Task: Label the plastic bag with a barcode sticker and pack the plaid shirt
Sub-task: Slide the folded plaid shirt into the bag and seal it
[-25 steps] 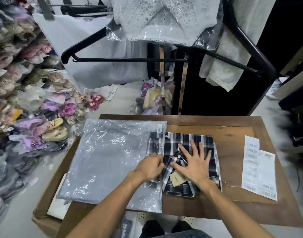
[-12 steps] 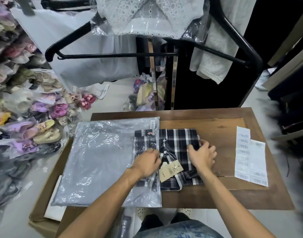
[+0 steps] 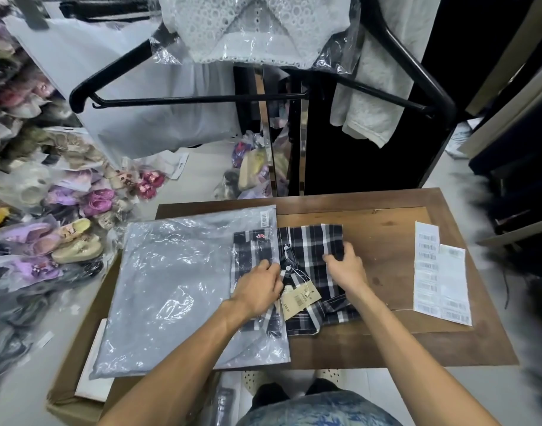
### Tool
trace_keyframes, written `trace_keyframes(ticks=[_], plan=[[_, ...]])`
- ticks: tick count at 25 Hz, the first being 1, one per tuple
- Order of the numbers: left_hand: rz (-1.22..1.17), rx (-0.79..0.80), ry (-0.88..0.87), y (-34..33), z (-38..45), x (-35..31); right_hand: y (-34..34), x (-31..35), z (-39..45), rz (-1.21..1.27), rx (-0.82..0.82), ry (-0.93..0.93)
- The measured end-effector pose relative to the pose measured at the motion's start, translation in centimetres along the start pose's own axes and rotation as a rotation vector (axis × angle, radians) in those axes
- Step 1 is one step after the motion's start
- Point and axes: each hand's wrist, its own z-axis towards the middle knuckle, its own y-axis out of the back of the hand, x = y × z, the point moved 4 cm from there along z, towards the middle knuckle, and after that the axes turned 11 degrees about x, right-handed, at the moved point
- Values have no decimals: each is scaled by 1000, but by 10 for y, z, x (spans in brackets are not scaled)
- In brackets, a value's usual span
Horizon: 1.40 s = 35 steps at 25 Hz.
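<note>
A folded dark plaid shirt (image 3: 309,250) lies on the wooden table (image 3: 386,342), its left part inside the open edge of a clear plastic bag (image 3: 177,287). A barcode sticker (image 3: 264,218) sits on the bag's far right corner. A brown hang tag (image 3: 300,298) lies on the shirt. My left hand (image 3: 259,287) grips the bag's open edge over the shirt. My right hand (image 3: 345,265) is closed on the shirt's right side, bunching the fabric.
Two sheets of barcode stickers (image 3: 438,272) lie on the table's right. A cardboard box (image 3: 67,392) stands under the bag at left. Bagged shoes (image 3: 73,241) pile up on the floor at left. A black hanger rack (image 3: 202,99) with white garments hangs ahead.
My right hand went from flat on the shirt to gripping its right side, and the shirt has slid left, further into the bag. My left hand stays at the bag's opening.
</note>
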Motion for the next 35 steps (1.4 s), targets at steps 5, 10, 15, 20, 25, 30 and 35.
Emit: trace_keyframes(ticks=[5, 10, 15, 20, 25, 30, 35], plan=[[17, -23, 1, 2, -4, 0, 19, 4, -9, 465, 282, -117], [4, -32, -43, 6, -10, -4, 4, -7, -3, 592, 337, -61], [28, -17, -105, 6, -13, -9, -32, 1, -5, 565, 416, 120], [-1, -8, -46, 4, -12, -7, -27, -7, 4, 380, 191, 148], [-66, 25, -20, -1, -8, -11, -9, -22, -1, 249, -87, 98], [-95, 26, 31, -3, -7, -16, -32, -9, -4, 152, -22, 149], [-204, -38, 119, -4, -14, -9, -26, -7, -15, 388, 54, 178]])
